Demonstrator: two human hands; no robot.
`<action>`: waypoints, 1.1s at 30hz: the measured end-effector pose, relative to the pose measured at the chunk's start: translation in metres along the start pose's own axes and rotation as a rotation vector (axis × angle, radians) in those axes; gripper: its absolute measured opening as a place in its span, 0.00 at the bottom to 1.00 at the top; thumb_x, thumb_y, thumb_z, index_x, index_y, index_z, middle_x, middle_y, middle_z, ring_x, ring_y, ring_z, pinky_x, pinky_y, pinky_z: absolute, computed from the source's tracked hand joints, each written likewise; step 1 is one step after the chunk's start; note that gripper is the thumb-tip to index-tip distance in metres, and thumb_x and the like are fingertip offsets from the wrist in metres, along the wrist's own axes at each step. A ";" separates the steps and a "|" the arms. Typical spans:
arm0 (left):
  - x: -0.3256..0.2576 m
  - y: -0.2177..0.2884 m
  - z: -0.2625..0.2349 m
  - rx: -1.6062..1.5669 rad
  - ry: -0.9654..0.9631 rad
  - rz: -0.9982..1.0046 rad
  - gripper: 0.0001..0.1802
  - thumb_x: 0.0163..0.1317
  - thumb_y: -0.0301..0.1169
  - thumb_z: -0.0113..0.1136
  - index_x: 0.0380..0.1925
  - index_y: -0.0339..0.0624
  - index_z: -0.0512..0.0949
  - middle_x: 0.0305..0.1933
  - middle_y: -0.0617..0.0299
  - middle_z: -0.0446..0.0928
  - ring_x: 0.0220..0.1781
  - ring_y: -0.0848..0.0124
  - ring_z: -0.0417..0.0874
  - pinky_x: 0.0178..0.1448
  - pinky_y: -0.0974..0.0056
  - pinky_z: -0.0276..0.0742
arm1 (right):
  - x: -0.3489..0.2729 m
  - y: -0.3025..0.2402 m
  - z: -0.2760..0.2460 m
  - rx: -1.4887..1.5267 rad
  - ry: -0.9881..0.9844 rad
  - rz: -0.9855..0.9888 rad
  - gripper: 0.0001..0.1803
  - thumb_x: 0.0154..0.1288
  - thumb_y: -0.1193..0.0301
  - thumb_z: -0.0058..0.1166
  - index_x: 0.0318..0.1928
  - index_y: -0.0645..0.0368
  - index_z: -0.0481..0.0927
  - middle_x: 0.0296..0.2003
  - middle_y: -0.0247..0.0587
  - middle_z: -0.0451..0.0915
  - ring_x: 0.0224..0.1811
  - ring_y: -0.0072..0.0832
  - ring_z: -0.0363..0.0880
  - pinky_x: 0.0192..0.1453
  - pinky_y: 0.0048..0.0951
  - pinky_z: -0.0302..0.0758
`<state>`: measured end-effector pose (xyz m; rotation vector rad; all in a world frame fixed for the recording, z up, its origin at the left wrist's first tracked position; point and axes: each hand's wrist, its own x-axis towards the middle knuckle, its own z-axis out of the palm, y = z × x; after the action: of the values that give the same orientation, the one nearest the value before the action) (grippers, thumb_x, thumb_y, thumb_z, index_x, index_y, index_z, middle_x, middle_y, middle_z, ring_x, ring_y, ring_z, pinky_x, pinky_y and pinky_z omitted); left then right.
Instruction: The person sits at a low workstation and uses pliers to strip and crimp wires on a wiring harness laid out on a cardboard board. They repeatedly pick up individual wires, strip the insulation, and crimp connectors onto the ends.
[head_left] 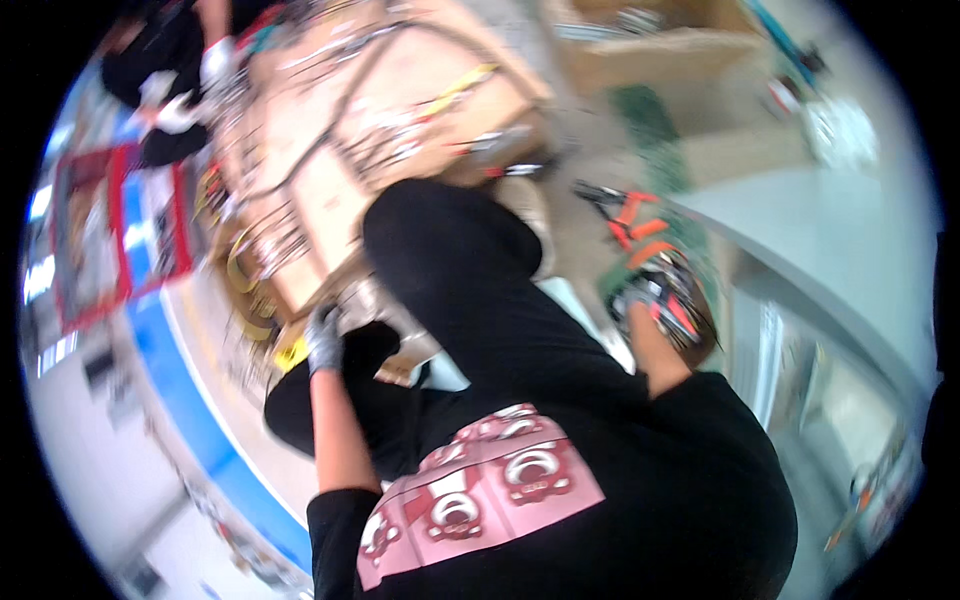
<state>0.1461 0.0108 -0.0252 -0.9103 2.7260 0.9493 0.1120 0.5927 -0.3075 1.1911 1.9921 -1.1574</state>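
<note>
My left hand (325,340), in a grey glove, is beside my left knee at the near edge of a cardboard-topped work surface (325,205). Close to it lies a yellow object (291,353); blur hides whether the fingers hold anything. Off to my right, my right hand (637,297), also gloved, reaches into a container of tools (690,338) with red and black parts. Its fingers are hidden among them. Just beyond lies an orange-and-black tool (628,215), its exact kind unclear.
Bundles of thin wire-like pieces (385,140) and a yellow strip (462,88) lie on the cardboard. Another person's gloved hand (218,65) works at the far left. A grey panel (800,225) on a frame stands at right; a large cardboard box (655,60) is behind.
</note>
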 end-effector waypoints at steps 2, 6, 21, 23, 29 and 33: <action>-0.004 -0.003 0.000 0.167 0.060 0.060 0.12 0.61 0.31 0.53 0.40 0.34 0.79 0.41 0.50 0.80 0.45 0.59 0.80 0.53 0.59 0.73 | 0.015 0.013 -0.006 -0.006 -0.025 -0.057 0.18 0.66 0.63 0.47 0.54 0.54 0.72 0.40 0.39 0.76 0.37 0.30 0.72 0.39 0.33 0.72; -0.015 0.014 -0.013 -0.002 0.169 -0.060 0.11 0.60 0.30 0.54 0.41 0.39 0.78 0.40 0.49 0.81 0.44 0.58 0.82 0.51 0.60 0.74 | 0.033 0.028 -0.019 0.051 -0.056 -0.138 0.16 0.67 0.64 0.46 0.53 0.54 0.72 0.39 0.39 0.76 0.35 0.30 0.73 0.38 0.33 0.72; 0.007 -0.066 0.034 -0.398 0.453 -0.219 0.11 0.57 0.18 0.50 0.39 0.37 0.78 0.38 0.58 0.81 0.40 0.69 0.80 0.49 0.68 0.73 | 0.055 -0.001 -0.093 0.148 -0.092 -0.835 0.24 0.70 0.65 0.44 0.64 0.52 0.59 0.42 0.43 0.78 0.40 0.29 0.77 0.44 0.34 0.76; -0.005 -0.068 0.036 -0.314 0.425 -0.215 0.13 0.56 0.20 0.49 0.40 0.39 0.79 0.39 0.54 0.81 0.42 0.61 0.81 0.50 0.62 0.74 | -0.013 -0.059 -0.101 0.646 -0.205 -0.412 0.25 0.70 0.63 0.44 0.64 0.53 0.59 0.38 0.43 0.77 0.39 0.29 0.77 0.42 0.32 0.77; -0.030 -0.059 0.033 -0.028 0.330 -0.223 0.17 0.52 0.21 0.51 0.41 0.49 0.79 0.41 0.53 0.79 0.47 0.54 0.78 0.54 0.56 0.73 | -0.123 -0.196 -0.113 0.324 0.022 -0.781 0.13 0.71 0.61 0.42 0.50 0.52 0.72 0.22 0.27 0.67 0.18 0.16 0.64 0.20 0.20 0.65; -0.044 -0.056 0.038 0.191 0.167 -0.079 0.21 0.51 0.21 0.54 0.45 0.53 0.78 0.53 0.52 0.73 0.57 0.55 0.73 0.60 0.56 0.70 | -0.244 -0.305 -0.082 0.458 -0.186 -1.068 0.15 0.71 0.63 0.44 0.55 0.54 0.72 0.26 0.28 0.70 0.22 0.15 0.68 0.25 0.18 0.69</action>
<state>0.2114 0.0209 -0.0723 -1.0955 2.8296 0.6120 -0.0466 0.4886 0.0434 0.0516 2.2985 -2.2049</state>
